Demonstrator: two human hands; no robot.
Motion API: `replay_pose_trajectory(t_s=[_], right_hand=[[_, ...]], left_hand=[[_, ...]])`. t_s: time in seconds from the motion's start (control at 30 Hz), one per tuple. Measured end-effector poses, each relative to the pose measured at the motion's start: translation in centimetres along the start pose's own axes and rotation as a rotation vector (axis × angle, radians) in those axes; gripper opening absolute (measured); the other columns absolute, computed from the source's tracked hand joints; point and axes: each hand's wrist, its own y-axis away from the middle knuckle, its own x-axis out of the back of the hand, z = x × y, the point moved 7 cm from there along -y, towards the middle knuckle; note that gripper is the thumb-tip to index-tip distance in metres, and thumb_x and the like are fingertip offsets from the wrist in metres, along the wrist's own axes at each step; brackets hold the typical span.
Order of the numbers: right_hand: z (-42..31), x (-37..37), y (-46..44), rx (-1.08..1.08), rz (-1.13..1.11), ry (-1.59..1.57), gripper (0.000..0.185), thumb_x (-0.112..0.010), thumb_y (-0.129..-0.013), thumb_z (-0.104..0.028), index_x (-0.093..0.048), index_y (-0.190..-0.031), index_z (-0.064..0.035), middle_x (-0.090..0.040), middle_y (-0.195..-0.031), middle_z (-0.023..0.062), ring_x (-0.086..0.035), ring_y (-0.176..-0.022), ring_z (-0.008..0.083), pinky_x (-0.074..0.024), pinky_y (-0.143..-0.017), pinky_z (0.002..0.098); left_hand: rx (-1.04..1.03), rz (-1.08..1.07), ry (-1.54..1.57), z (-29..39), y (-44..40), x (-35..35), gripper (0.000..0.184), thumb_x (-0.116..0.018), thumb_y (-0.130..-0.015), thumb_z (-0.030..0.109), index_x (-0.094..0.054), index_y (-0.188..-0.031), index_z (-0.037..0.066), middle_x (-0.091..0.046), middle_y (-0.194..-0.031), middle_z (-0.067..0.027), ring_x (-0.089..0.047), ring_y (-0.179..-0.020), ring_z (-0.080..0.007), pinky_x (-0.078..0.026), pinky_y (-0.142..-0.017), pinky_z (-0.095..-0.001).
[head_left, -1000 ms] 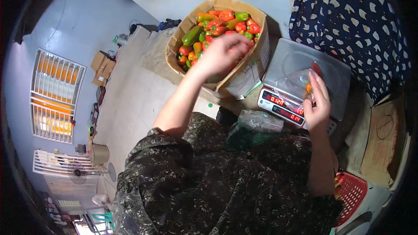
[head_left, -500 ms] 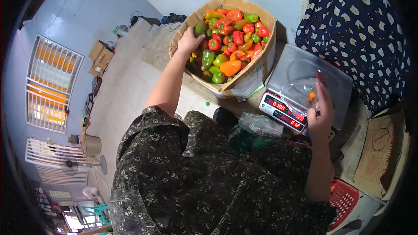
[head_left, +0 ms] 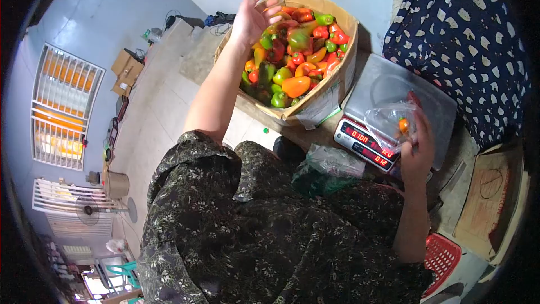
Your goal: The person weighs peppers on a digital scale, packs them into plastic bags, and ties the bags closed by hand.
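At the left back rim of a cardboard box (head_left: 344, 73), my left hand (head_left: 251, 19) is raised with its fingers spread and nothing in it. Red, orange and green peppers (head_left: 296, 86) fill the box; a green one (head_left: 298, 39) in the middle looks blurred. My right hand (head_left: 417, 145) holds a clear plastic bag (head_left: 384, 119) over the metal plate of a scale (head_left: 368, 87). Inside the bag is an orange pepper (head_left: 404, 126), and a dark red one (head_left: 414, 99) shows by the fingertips. The scale's red display (head_left: 368, 145) is lit.
A crumpled clear and green plastic bag (head_left: 332, 166) lies by my lap. Dark patterned cloth (head_left: 455, 45) hangs at the right back. Below it are a cardboard carton (head_left: 484, 200) and a red basket (head_left: 441, 262). A fan (head_left: 88, 210) stands far left.
My left hand has gone from inside the box to its left back rim and has opened, letting go of a green pepper. My right hand stays at the bag, shifted slightly.
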Motion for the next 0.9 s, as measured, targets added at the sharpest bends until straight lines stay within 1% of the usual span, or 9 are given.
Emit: replay_pose_trajectory(t_s=[0.1,0.23,0.33,0.4,0.57,0.6,0.67,0.8,0.9], right_hand=[[-0.1,0.1,-0.1,0.043,0.035,-0.015,0.063,-0.039,-0.063,0.01,-0.052,-0.124,0.0025,-0.051,-0.128,0.0172,-0.054,-0.11,0.0262,-0.0408,-0.091,0.0291],[0.5,0.2,0.0,0.005,0.015,-0.007,0.063,-0.04,-0.064,0.01,-0.052,-0.125,0.0014,-0.051,-0.128,0.0164,-0.056,-0.105,0.0233,-0.0424,-0.087,0.0269],[0.4,-0.1,-0.1,0.0,0.008,0.011,0.062,-0.041,-0.065,0.01,-0.052,-0.126,0.0004,-0.052,-0.127,0.0155,-0.056,-0.1,0.0209,-0.0434,-0.082,0.0253],[0.1,-0.2,-0.2,0.007,0.005,0.033,0.062,-0.042,-0.065,0.009,-0.052,-0.126,0.0001,-0.052,-0.126,0.0148,-0.056,-0.097,0.0195,-0.0435,-0.079,0.0241],[0.7,0.1,0.2,-0.036,-0.002,0.041,0.061,-0.045,-0.066,0.007,-0.052,-0.126,-0.0001,-0.053,-0.125,0.0139,-0.056,-0.093,0.0171,-0.0422,-0.071,0.0216],[0.5,0.4,0.1,-0.029,-0.005,0.022,0.06,-0.044,-0.066,0.007,-0.053,-0.125,-0.0002,-0.053,-0.126,0.0157,-0.054,-0.101,0.0217,-0.0419,-0.079,0.0255],[0.3,0.8,-0.1,-0.028,0.0,-0.011,0.06,-0.043,-0.066,0.006,-0.053,-0.124,-0.0003,-0.051,-0.128,0.0186,-0.052,-0.114,0.029,-0.0408,-0.092,0.0318],[0.9,0.9,0.0,-0.013,0.031,-0.035,0.061,-0.042,-0.066,0.004,-0.051,-0.126,-0.0006,-0.05,-0.129,0.0213,-0.049,-0.12,0.0335,-0.0364,-0.102,0.0373],[0.6,0.7,-0.3,-0.012,0.02,-0.029,0.061,-0.041,-0.066,0.002,-0.049,-0.127,-0.0008,-0.048,-0.13,0.0226,-0.047,-0.121,0.0354,-0.0346,-0.105,0.0397]], left_hand=[[0.044,0.107,-0.553,-0.4,-1.8,2.2,0.036,-0.056,-0.09,0.026,-0.052,-0.119,0.005,-0.063,-0.099,-0.008,-0.061,-0.084,-0.0182,-0.05,-0.078,-0.0353],[-0.095,0.156,-1.111,-2.2,-2.4,3.7,0.027,-0.06,-0.083,0.019,-0.063,-0.106,0.005,-0.066,-0.094,-0.0069,-0.063,-0.088,-0.0182,-0.049,-0.081,-0.0301],[-0.121,0.061,-1.215,-4.4,-3.5,-0.2,0.034,-0.065,-0.077,0.019,-0.062,-0.107,0.004,-0.065,-0.101,-0.013,-0.062,-0.096,-0.0239,-0.048,-0.087,-0.0342],[-0.51,-0.02,-1.411,-4.7,-3.8,-5.0,0.041,-0.069,-0.071,0.018,-0.061,-0.109,0.006,-0.062,-0.106,-0.0167,-0.059,-0.102,-0.029,-0.047,-0.089,-0.0388],[-0.352,-0.102,-1.563,-9.2,-5.7,-8.4,0.05,-0.072,-0.069,0.022,-0.059,-0.116,0.014,-0.06,-0.106,-0.0155,-0.059,-0.099,-0.0322,-0.048,-0.088,-0.0412],[-0.312,-0.09,-1.57,-9.7,-6.1,-8.6,0.049,-0.072,-0.069,0.022,-0.059,-0.116,0.014,-0.06,-0.105,-0.0152,-0.06,-0.097,-0.0329,-0.048,-0.087,-0.0414],[-0.08,0.027,-1.029,-9.7,-6.2,-7.0,0.047,-0.069,-0.078,0.032,-0.057,-0.115,0.005,-0.065,-0.098,-0.0117,-0.064,-0.083,-0.0244,-0.052,-0.076,-0.0353],[0.253,-0.066,-0.052,-8.8,-2.2,-6.4,0.025,-0.058,-0.088,0.028,-0.057,-0.105,0.008,-0.062,-0.092,-0.0036,-0.059,-0.08,-0.0136,-0.048,-0.066,-0.0285],[0.247,-0.141,0.09,-6.0,1.1,-8.7,0.024,-0.055,-0.089,0.029,-0.056,-0.101,0.007,-0.062,-0.091,-0.0032,-0.058,-0.08,-0.0141,-0.046,-0.067,-0.0272]])
